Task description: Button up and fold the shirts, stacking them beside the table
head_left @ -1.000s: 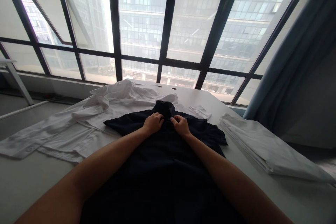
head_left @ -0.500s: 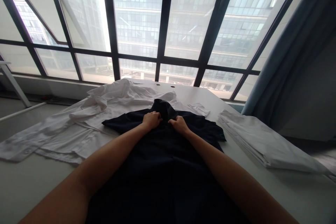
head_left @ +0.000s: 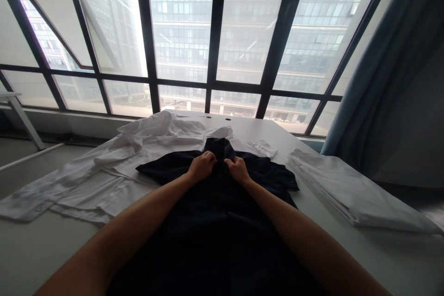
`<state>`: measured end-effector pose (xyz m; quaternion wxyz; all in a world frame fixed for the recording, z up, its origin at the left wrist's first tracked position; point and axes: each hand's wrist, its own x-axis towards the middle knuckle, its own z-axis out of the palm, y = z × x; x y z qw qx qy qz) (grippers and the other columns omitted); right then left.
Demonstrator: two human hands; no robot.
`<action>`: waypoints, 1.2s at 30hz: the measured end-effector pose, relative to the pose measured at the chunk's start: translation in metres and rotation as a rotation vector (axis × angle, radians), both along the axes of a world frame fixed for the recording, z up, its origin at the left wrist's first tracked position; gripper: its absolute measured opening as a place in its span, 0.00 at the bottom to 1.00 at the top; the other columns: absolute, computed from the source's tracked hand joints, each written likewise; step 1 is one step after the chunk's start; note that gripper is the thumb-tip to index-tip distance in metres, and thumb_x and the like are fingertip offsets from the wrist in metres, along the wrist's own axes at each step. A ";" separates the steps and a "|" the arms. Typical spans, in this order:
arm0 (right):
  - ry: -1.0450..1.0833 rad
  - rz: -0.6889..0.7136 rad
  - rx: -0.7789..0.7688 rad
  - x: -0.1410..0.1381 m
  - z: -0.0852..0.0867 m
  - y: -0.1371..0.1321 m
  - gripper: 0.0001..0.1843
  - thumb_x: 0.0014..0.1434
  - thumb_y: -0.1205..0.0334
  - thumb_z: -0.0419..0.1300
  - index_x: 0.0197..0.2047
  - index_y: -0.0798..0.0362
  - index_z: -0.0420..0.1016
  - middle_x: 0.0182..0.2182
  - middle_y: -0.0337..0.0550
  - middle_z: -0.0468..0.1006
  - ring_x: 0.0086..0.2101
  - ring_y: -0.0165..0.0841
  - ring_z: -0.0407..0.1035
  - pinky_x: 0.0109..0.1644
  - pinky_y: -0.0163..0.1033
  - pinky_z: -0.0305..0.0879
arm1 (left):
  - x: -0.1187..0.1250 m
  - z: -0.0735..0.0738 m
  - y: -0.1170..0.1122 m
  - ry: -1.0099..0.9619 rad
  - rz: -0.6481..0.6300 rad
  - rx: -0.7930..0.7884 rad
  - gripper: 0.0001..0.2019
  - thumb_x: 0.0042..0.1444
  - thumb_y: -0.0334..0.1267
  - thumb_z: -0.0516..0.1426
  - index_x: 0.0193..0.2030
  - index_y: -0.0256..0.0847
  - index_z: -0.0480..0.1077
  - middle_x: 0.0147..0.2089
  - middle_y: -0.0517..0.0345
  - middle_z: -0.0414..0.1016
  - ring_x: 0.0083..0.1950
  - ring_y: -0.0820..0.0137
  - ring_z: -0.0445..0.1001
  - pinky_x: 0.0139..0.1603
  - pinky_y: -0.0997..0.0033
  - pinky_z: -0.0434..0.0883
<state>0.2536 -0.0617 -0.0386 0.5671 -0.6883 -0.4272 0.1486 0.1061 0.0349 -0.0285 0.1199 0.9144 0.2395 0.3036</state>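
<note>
Dark shirt (head_left: 222,226) lies spread on tabletop (head_left: 333,240), collar (head_left: 218,147) at far end. Left grip (head_left: 201,166) is pinched on the collar's left front, right grip (head_left: 237,169) on its right; shirt body runs nearer, between forearms. White shirt (head_left: 152,132) sits left, partly underneath.

In view were two hands (head_left: 201,167), one dark shirt (head_left: 215,222), at least one spread white garment (head_left: 152,136), one folded white cloth bundle (head_left: 350,189), one counter (head_left: 45,245) with two round dark holes (head_left: 208,117), one blue curtain (head_left: 367,88), and one white furniture frame (head_left: 26,122) at the far left.
</note>
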 end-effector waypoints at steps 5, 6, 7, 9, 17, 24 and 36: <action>-0.022 -0.029 -0.014 -0.001 0.001 -0.001 0.13 0.54 0.55 0.56 0.24 0.54 0.71 0.15 0.41 0.73 0.18 0.34 0.68 0.23 0.35 0.62 | -0.003 -0.001 0.001 -0.006 -0.159 0.012 0.04 0.61 0.35 0.56 0.39 0.42 0.73 0.42 0.57 0.76 0.41 0.67 0.75 0.41 0.72 0.68; -0.047 -0.054 -0.011 -0.001 0.001 -0.002 0.13 0.55 0.55 0.55 0.25 0.54 0.71 0.16 0.41 0.74 0.19 0.34 0.69 0.24 0.35 0.62 | -0.003 -0.001 0.002 0.004 -0.188 0.026 0.04 0.60 0.34 0.57 0.38 0.42 0.74 0.41 0.58 0.76 0.41 0.67 0.75 0.41 0.72 0.68; -0.076 -0.083 -0.006 -0.002 0.002 -0.002 0.14 0.56 0.55 0.54 0.26 0.54 0.72 0.17 0.42 0.75 0.20 0.35 0.70 0.25 0.35 0.63 | -0.003 -0.001 0.002 0.013 -0.213 0.045 0.04 0.59 0.34 0.58 0.37 0.42 0.75 0.41 0.58 0.76 0.42 0.67 0.74 0.42 0.72 0.68; -0.143 -0.135 -0.009 -0.003 0.003 -0.003 0.15 0.58 0.55 0.53 0.28 0.55 0.74 0.20 0.44 0.77 0.22 0.36 0.72 0.28 0.35 0.64 | -0.003 -0.001 0.002 0.025 -0.242 0.079 0.03 0.58 0.33 0.59 0.35 0.42 0.75 0.40 0.58 0.75 0.43 0.67 0.74 0.43 0.73 0.68; -0.297 0.074 -0.206 0.006 0.010 -0.005 0.08 0.49 0.61 0.65 0.28 0.57 0.80 0.26 0.47 0.81 0.29 0.40 0.76 0.29 0.34 0.64 | -0.002 0.004 -0.005 0.061 -0.121 -0.043 0.06 0.57 0.37 0.59 0.36 0.42 0.78 0.41 0.56 0.78 0.40 0.67 0.75 0.41 0.72 0.69; -0.343 0.270 -0.064 0.019 0.001 -0.004 0.12 0.47 0.68 0.63 0.36 0.58 0.82 0.35 0.45 0.84 0.37 0.43 0.77 0.41 0.38 0.71 | 0.002 0.008 -0.011 0.127 -0.006 -0.156 0.09 0.56 0.40 0.60 0.41 0.44 0.79 0.39 0.57 0.80 0.41 0.64 0.77 0.40 0.71 0.69; -0.137 0.299 -0.170 0.021 0.007 -0.008 0.02 0.44 0.68 0.60 0.23 0.57 0.74 0.18 0.39 0.76 0.20 0.32 0.69 0.22 0.32 0.61 | 0.009 0.012 -0.014 0.206 0.042 -0.241 0.10 0.56 0.42 0.58 0.41 0.44 0.79 0.40 0.57 0.80 0.42 0.65 0.77 0.39 0.73 0.68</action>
